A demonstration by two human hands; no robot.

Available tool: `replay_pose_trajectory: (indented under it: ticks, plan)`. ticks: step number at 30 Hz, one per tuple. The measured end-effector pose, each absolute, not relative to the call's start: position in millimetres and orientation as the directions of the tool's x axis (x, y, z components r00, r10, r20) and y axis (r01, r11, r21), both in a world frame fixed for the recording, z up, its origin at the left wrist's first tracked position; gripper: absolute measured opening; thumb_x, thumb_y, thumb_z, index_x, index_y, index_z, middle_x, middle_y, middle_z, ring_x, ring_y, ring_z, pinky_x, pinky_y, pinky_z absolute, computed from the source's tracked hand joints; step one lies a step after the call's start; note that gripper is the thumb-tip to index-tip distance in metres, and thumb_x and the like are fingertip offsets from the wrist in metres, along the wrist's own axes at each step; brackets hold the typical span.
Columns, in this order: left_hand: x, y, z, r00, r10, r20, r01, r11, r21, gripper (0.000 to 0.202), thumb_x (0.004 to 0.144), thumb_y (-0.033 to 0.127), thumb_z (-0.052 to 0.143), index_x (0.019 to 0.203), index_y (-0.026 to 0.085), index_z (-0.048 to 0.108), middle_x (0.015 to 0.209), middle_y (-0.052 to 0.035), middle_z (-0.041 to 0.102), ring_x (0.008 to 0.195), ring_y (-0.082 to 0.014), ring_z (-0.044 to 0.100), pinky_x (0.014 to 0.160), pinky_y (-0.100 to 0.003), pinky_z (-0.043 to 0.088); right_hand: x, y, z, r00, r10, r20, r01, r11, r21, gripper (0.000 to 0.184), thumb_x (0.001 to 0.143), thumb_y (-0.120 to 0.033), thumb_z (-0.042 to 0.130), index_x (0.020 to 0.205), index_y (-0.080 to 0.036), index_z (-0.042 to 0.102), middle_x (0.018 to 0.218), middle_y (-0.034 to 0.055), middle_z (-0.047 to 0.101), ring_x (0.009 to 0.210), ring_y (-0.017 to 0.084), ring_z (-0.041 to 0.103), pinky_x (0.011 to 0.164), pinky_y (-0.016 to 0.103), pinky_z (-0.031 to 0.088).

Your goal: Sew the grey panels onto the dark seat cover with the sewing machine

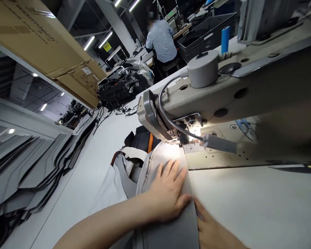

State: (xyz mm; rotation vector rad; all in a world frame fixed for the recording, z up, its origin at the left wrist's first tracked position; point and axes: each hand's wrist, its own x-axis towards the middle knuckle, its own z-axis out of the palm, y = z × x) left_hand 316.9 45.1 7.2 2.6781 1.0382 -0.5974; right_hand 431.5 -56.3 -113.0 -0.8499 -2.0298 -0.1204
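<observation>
The left hand [168,193] lies flat, fingers slightly spread, on a grey fabric panel [180,230]; the right hand [209,228] is at the panel's right edge, partly hidden, so whether it pinches the cloth I cannot tell; the panel runs beneath the left hand and forward to the lit needle area of a sewing machine [223,97], just beyond the fingertips; left of the hands, white and dark material with an orange strip [150,142] adjoins the panel; bare white desk [254,200] lies right of them; ahead and right, blue-handled snips [245,128] rest on the machine bed; well left, grey pieces [41,166] lie stacked; farther ahead, a dark heap [126,79], a cardboard box [41,41] and a seated person in light blue [162,39], back turned.
</observation>
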Motion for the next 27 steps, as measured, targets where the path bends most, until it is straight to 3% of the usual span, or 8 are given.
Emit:
replay_pose_trajectory:
  ticks: [2,5,8,11,18,27]
  plan:
    - [309,38,-6,0.690,0.619,-0.375,0.671,-0.742,0.010,0.061,0.094,0.048,0.032,0.145,0.017,0.022,0.152,-0.0149,0.015,0.140,-0.0316,0.010,0.111,-0.057,0.014,418,-60,-118,-0.279,0.498,0.821,0.602,0.757,-0.255,0.035,0.090,-0.012,0.034,0.094,-0.027,0.066,0.077,-0.0011,0.064,0.095,0.020,0.053,0.112,0.054,0.006]
    - [295,45,-18,0.707,0.646,-0.286,0.662,-0.748,-0.053,0.056,0.095,0.044,0.032,0.145,0.020,0.025,0.153,-0.0099,0.016,0.140,-0.0278,0.009,0.113,-0.052,0.013,405,-65,-114,-0.188,0.477,0.859,0.548,0.776,-0.311,0.040,0.086,-0.003,0.034,0.086,-0.026,0.066,0.058,-0.0035,0.057,0.081,0.017,0.057,0.112,0.051,0.015]
    - [289,51,-12,0.683,0.664,-0.304,0.675,-0.733,-0.083,0.054,0.096,0.043,0.028,0.145,0.019,0.025,0.152,-0.0087,0.019,0.140,-0.0280,0.011,0.112,-0.053,0.017,399,-70,-106,-0.139,0.486,0.863,0.537,0.769,-0.346,0.037,0.080,0.002,0.040,0.071,-0.025,0.063,0.048,-0.0045,0.049,0.066,0.014,0.055,0.110,0.043,0.026]
    - [292,47,-4,0.658,0.668,-0.349,0.688,-0.721,-0.082,0.053,0.097,0.045,0.026,0.145,0.024,0.025,0.152,-0.0081,0.018,0.140,-0.0297,0.013,0.110,-0.057,0.021,400,-75,-109,-0.143,0.496,0.856,0.584,0.741,-0.332,0.031,0.076,-0.001,0.048,0.057,-0.024,0.055,0.045,-0.0034,0.047,0.069,0.015,0.057,0.107,0.040,0.031]
    - [300,51,-19,0.662,0.698,-0.272,0.697,-0.707,-0.116,0.055,0.095,0.047,0.030,0.145,0.025,0.024,0.151,-0.0112,0.021,0.138,-0.0314,0.016,0.107,-0.061,0.021,420,-75,-127,-0.084,0.535,0.840,0.644,0.673,-0.364,0.037,0.078,-0.001,0.037,0.052,-0.022,0.052,0.072,0.0032,0.064,0.094,0.019,0.061,0.092,0.031,0.045]
    - [309,92,-13,0.711,0.663,-0.233,0.640,-0.748,-0.178,0.049,0.094,0.039,0.034,0.141,0.023,0.033,0.145,-0.0116,0.034,0.135,-0.0307,0.024,0.107,-0.057,0.022,436,-42,-104,-0.258,0.607,0.751,0.614,0.704,-0.357,0.021,0.075,-0.007,0.049,0.074,-0.017,0.067,0.096,0.0110,0.067,0.116,0.030,0.051,0.093,0.041,0.049]
